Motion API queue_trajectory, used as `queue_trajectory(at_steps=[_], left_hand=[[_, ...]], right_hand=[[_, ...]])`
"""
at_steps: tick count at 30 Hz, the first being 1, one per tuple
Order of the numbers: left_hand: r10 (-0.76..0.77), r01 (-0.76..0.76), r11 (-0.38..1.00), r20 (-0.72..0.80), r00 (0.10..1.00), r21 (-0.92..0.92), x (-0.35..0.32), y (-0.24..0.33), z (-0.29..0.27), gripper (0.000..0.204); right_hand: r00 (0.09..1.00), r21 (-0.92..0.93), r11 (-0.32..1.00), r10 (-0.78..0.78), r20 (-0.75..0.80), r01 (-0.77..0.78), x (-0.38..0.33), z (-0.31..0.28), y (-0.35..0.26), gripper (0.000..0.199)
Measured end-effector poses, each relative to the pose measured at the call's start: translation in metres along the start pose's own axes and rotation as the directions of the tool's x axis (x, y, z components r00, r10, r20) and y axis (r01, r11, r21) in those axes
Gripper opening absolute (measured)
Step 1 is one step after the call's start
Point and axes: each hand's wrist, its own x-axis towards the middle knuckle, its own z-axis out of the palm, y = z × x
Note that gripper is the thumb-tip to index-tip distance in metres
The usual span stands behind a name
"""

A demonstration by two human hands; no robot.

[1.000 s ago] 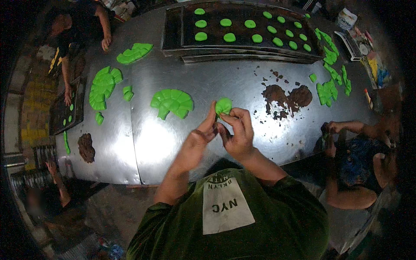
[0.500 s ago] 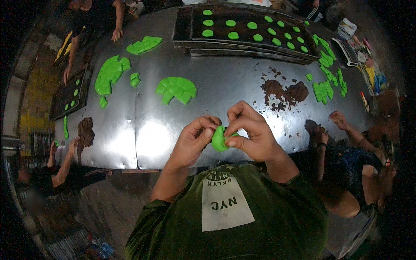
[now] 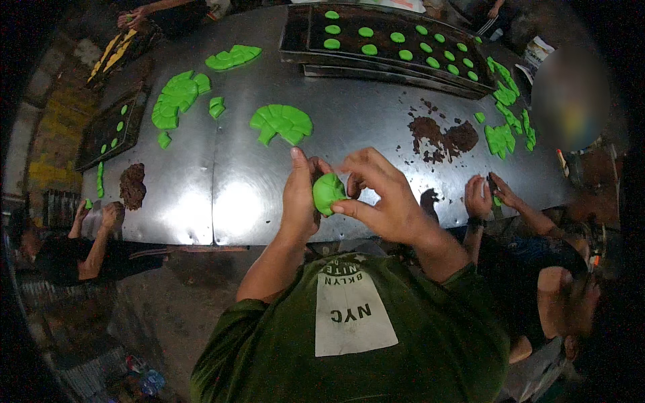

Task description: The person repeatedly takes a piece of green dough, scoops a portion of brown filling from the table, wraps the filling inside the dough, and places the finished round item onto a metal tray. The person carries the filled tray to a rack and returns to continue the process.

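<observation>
A green dough ball (image 3: 328, 193) sits between both my hands, just above the near edge of the steel table (image 3: 222, 174). My left hand (image 3: 300, 195) cups it from the left, palm against it. My right hand (image 3: 376, 195) pinches its right side with thumb and fingertips. A cut round of green dough (image 3: 281, 122) lies on the table just beyond my hands. A pile of brown filling (image 3: 447, 138) lies to the right of it.
Dark trays (image 3: 396, 47) with rows of green discs stand at the far side. More green dough pieces (image 3: 176, 101) lie far left and at far right (image 3: 505, 127). Another person's hands (image 3: 487, 195) work at my right, and a second person (image 3: 80, 235) sits at left.
My hands with the green dough have come down from over the table toward its near edge. The flat piece is now rounded into a ball.
</observation>
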Motion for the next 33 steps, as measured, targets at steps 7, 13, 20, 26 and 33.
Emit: queue_trajectory(at_steps=[7, 13, 20, 26, 33], left_hand=[[-0.367, 0.368, 0.891, 0.056, 0.928, -0.266, 0.023, -0.029, -0.004, 0.067], [-0.491, 0.491, 0.863, 0.028, 0.871, -0.122, 0.057, -0.099, -0.031, 0.067], [-0.052, 0.128, 0.915, -0.204, 0.978, 0.381, 0.059, -0.179, -0.108, 0.052], [0.173, 0.063, 0.721, -0.267, 0.948, 0.69, 0.039, -0.154, -0.137, 0.043], [0.345, -0.159, 0.759, -0.182, 0.921, 0.631, 0.041, -0.127, -0.117, 0.037]], right_hand=[[0.982, -0.499, 0.846, -0.162, 0.095, 0.188, 0.013, 0.012, 0.013, 0.02], [0.998, -0.514, 0.856, -0.027, 0.058, 0.053, -0.013, 0.026, 0.08, 0.018], [0.941, -0.601, 0.782, 0.308, 0.14, -0.167, -0.039, 0.028, 0.204, 0.016], [0.987, -0.56, 0.825, -0.019, -0.158, -0.073, 0.019, 0.025, 0.218, 0.039], [0.983, -0.758, 0.641, 0.182, 0.002, -0.117, -0.005, 0.097, 0.281, 0.057]])
